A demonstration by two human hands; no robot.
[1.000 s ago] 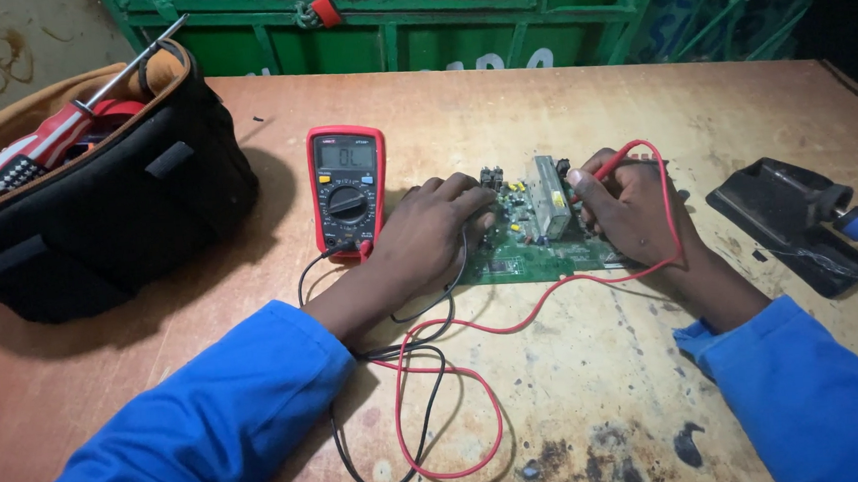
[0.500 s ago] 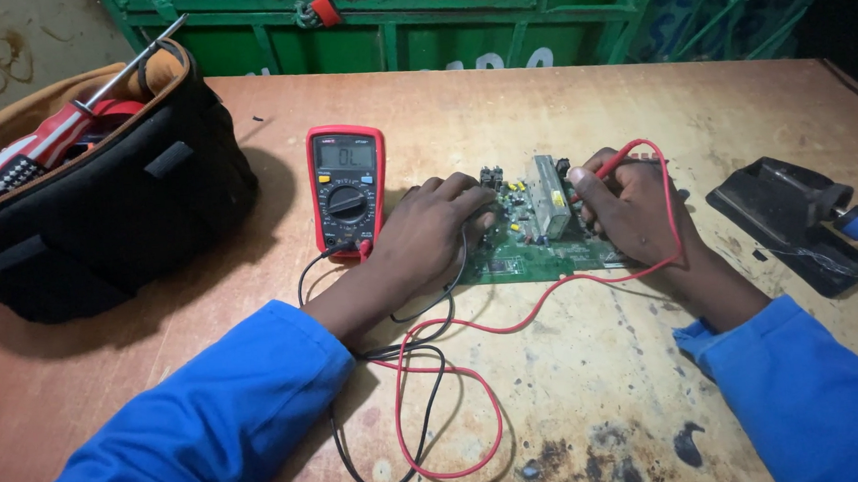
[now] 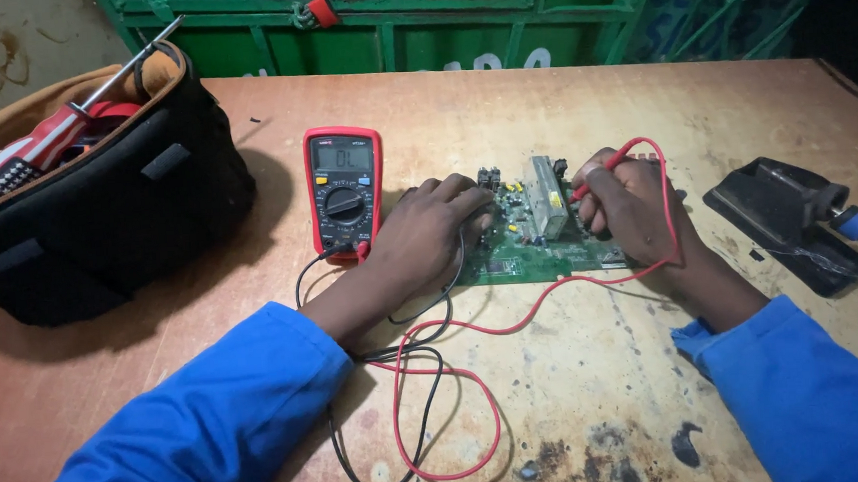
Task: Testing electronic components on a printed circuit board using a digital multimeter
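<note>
Nothing has shifted since a second ago — both hands stay on the green circuit board [image 3: 539,254] mid-desk. The left hand [image 3: 429,236] presses down, its probe hidden; the right hand [image 3: 630,204] pinches the red probe [image 3: 599,173]. Steady tips suit a clean reading on the red multimeter [image 3: 344,189].

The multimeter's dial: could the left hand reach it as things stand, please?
Probably yes: the left hand rests on the circuit board right beside the multimeter, with nothing between, though it seems to hold a probe.
</note>
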